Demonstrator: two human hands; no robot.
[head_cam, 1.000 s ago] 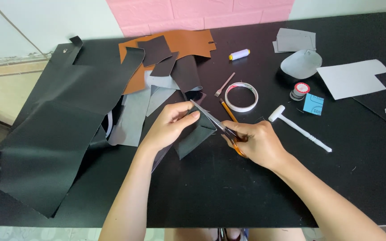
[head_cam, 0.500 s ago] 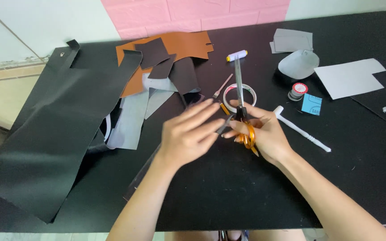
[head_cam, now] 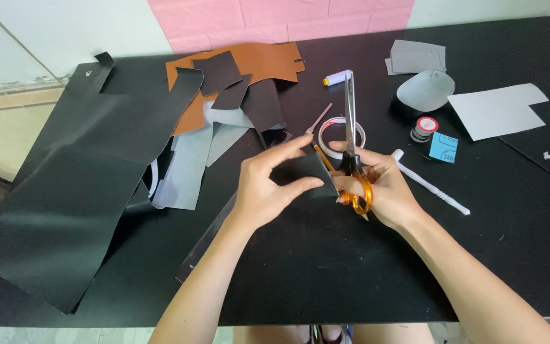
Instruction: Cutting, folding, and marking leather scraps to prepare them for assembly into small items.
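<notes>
- Pinching a small black piece of material (head_cam: 303,173), your left hand (head_cam: 263,188) holds it between thumb and fingers just above the black table (head_cam: 326,274), near the middle of the view.
- Your right hand (head_cam: 383,188) is closed round the orange handles of the scissors (head_cam: 351,137), whose blades are together and point away from you, towards the far edge of the table.
- The two hands are touching or nearly so, with the black piece between them; its right edge lies against the scissor handles.
- Just behind your hands you have a white roll of tape (head_cam: 340,130) lying flat, partly hidden by the scissors.
- A white stick-shaped tool (head_cam: 431,185) lies just right of your right hand.
- Further right sit a small red-topped spool (head_cam: 424,127), a blue square tag (head_cam: 443,147) and a grey cut sheet (head_cam: 494,109).
- To your left a large black sheet (head_cam: 77,191) spreads over the table edge, with brown leather (head_cam: 256,67) and grey offcuts (head_cam: 189,162) heaped behind it.
- A white spool with a yellow end (head_cam: 337,78) lies near the scissor tips.
</notes>
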